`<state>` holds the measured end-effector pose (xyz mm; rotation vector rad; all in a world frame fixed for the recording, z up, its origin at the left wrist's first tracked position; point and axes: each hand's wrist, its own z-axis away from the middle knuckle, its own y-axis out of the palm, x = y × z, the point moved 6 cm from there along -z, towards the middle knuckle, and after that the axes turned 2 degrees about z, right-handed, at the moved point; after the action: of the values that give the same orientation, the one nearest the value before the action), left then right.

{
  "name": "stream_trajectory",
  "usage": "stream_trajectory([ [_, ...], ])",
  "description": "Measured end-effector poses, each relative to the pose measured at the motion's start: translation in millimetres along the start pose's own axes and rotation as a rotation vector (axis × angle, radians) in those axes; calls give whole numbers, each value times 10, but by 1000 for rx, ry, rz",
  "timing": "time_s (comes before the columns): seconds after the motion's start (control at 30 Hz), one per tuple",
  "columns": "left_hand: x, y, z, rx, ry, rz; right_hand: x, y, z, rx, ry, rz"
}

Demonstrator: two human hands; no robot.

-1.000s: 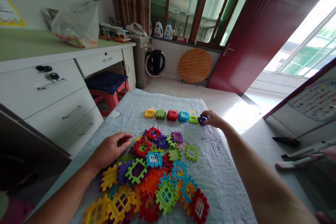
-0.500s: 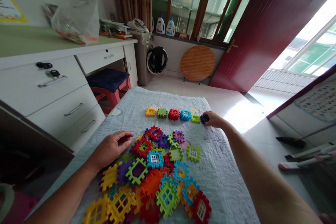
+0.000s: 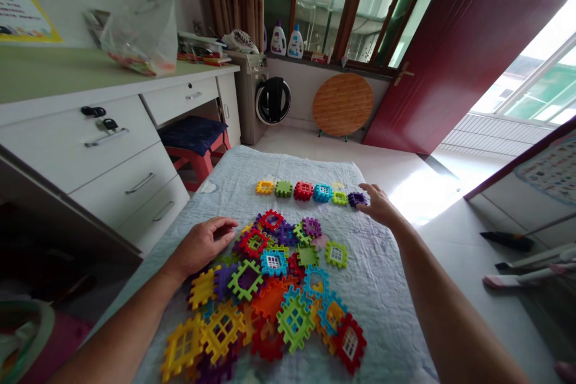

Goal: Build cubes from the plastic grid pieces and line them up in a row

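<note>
A row of square plastic building tiles runs across the far part of the cloth: yellow (image 3: 264, 187), olive green (image 3: 284, 189), red (image 3: 303, 191), blue (image 3: 323, 192), lime (image 3: 339, 198) and purple (image 3: 357, 199). My right hand (image 3: 379, 204) is beside the purple tile at the row's right end, thumb and fingers apart around its edge. My left hand (image 3: 204, 244), fingers loosely curved and apart with nothing held, rests at the left side of a heap of mixed tiles. In that heap lie a lime window tile (image 3: 294, 321), an orange tile (image 3: 272, 298) and a dark red window tile (image 3: 350, 343).
A pale blue cloth (image 3: 378, 288) covers the table. To the left stand white drawers (image 3: 130, 162) and a red stool with a dark cushion (image 3: 193, 135). Further back are a washing machine (image 3: 248, 96), a round wooden board (image 3: 343, 104) and a red door (image 3: 432, 54).
My right hand has opened and let go of the purple tile, which now lies at the end of the row. The whole view has shifted slightly; my left hand stays by the heap.
</note>
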<state>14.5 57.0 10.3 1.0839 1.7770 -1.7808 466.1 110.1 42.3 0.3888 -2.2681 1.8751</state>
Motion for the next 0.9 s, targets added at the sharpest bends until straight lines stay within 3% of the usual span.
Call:
stream_trajectory([
  [0.07, -5, -10, 4, 2, 1, -9, 220, -19, 213, -2, -84, -120],
  [0.23, 6, -54, 14, -17, 10, -41, 836, 162, 674, 212, -226, -271],
  [0.3, 9, -64, 17, -27, 15, -49, 1052, 223, 751, 189, -288, -292],
  [0.43, 0, -55, 21, -28, 27, -56, 1314, 351, 756, 23, -358, -277],
  [0.63, 7, -35, 1, -14, 33, -37, 1371, 572, 726, 56, -369, -249],
  [0.9, 33, -33, 10, -20, 41, -15, 1201, 501, 705, 16, -276, -354],
])
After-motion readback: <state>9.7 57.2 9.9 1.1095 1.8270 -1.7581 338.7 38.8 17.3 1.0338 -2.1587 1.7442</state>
